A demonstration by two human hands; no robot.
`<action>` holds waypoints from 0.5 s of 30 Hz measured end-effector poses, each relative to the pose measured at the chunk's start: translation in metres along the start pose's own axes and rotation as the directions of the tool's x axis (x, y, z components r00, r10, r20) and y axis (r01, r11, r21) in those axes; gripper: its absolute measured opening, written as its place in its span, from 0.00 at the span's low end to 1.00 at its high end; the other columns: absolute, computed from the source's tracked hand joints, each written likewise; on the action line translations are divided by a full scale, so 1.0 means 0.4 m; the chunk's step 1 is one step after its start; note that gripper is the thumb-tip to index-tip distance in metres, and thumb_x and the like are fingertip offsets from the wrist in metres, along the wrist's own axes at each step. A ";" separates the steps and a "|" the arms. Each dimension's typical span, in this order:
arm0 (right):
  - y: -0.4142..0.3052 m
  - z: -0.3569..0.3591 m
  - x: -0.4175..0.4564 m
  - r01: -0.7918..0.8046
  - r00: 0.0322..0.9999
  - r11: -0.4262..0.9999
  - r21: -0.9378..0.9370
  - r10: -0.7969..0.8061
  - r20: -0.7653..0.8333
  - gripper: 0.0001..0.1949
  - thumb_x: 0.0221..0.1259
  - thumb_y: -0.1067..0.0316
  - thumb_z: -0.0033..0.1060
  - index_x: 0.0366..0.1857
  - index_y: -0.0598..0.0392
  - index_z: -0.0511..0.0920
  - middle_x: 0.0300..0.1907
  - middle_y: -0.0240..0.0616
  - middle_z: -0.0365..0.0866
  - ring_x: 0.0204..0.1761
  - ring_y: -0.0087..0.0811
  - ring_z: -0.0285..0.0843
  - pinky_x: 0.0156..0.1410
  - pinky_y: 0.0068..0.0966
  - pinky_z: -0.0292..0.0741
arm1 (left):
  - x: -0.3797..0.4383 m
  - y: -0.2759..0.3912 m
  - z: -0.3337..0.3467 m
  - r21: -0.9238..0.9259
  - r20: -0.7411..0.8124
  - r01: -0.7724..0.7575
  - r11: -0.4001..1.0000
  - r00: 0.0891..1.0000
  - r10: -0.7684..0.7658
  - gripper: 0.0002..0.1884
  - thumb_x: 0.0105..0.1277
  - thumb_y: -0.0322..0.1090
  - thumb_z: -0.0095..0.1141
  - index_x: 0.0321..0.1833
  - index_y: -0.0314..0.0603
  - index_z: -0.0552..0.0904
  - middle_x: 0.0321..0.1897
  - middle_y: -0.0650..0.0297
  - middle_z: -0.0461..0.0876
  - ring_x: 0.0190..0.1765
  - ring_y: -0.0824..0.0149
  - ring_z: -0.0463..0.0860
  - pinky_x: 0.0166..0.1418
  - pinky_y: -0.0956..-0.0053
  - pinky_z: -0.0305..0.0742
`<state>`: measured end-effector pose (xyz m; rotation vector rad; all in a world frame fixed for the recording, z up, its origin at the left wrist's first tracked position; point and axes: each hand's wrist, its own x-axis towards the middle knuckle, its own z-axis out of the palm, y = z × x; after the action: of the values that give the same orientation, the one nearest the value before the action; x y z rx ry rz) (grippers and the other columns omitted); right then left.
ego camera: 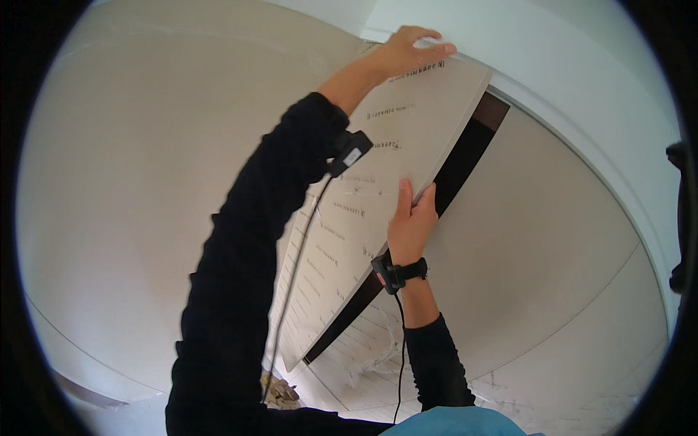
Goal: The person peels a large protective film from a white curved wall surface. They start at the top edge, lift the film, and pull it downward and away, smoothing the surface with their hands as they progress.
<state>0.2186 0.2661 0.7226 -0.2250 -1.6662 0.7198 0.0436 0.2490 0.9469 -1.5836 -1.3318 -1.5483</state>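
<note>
A tall cabinet door panel [431, 114], covered in protective film with rows of printed writing, stands ajar at a slant before me. At its upper edge, my left hand [406, 52] grips with thumb and fingers apart around something pale. Whether that is the edge itself or loose film, I cannot tell. Lower down, my right hand [413, 226] pinches the panel's long side edge, thumb on the printed face and fingers on the far side. A dark gap [463, 158] shows between this edge and the neighbouring panel.
Broad beige panels flank the door, one on the left [152, 163] and one on the right [545, 207]. A white ceiling border [578, 71] runs close above. Cables hang from the devices on my left wrist [351, 152] and right wrist [386, 274]. Crumpled brown material [281, 393] lies below.
</note>
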 end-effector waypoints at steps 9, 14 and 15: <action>-0.012 0.010 -0.009 -0.040 0.999 0.998 0.041 0.040 0.005 0.13 0.81 0.63 0.55 0.51 0.65 0.74 0.42 0.49 0.86 0.39 0.33 0.79 0.50 0.30 0.78 | 0.003 -0.055 0.002 -0.324 0.178 0.130 0.937 0.981 -0.074 0.25 0.73 0.55 0.65 0.62 0.44 0.87 0.47 0.66 0.86 0.49 0.70 0.81 0.56 0.73 0.76; -0.017 0.007 -0.008 0.008 1.000 1.000 0.011 -0.008 0.015 0.13 0.80 0.63 0.55 0.53 0.64 0.74 0.44 0.50 0.87 0.42 0.35 0.82 0.52 0.31 0.78 | -0.003 -0.080 -0.031 -0.550 0.297 0.130 0.825 0.954 0.048 0.22 0.76 0.49 0.62 0.65 0.45 0.86 0.49 0.66 0.86 0.52 0.70 0.81 0.58 0.73 0.77; -0.016 0.006 -0.006 0.019 1.000 1.000 -0.006 -0.019 0.006 0.13 0.80 0.62 0.55 0.53 0.64 0.74 0.44 0.50 0.87 0.42 0.35 0.82 0.52 0.32 0.78 | -0.004 -0.081 -0.037 -0.578 0.291 0.136 0.804 0.955 0.048 0.22 0.75 0.50 0.63 0.63 0.44 0.87 0.48 0.65 0.86 0.51 0.69 0.81 0.58 0.72 0.77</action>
<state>0.2185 0.2590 0.7241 -0.2118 -1.6742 0.7017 0.0086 0.2470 0.9401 -2.2539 -1.0752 -1.9460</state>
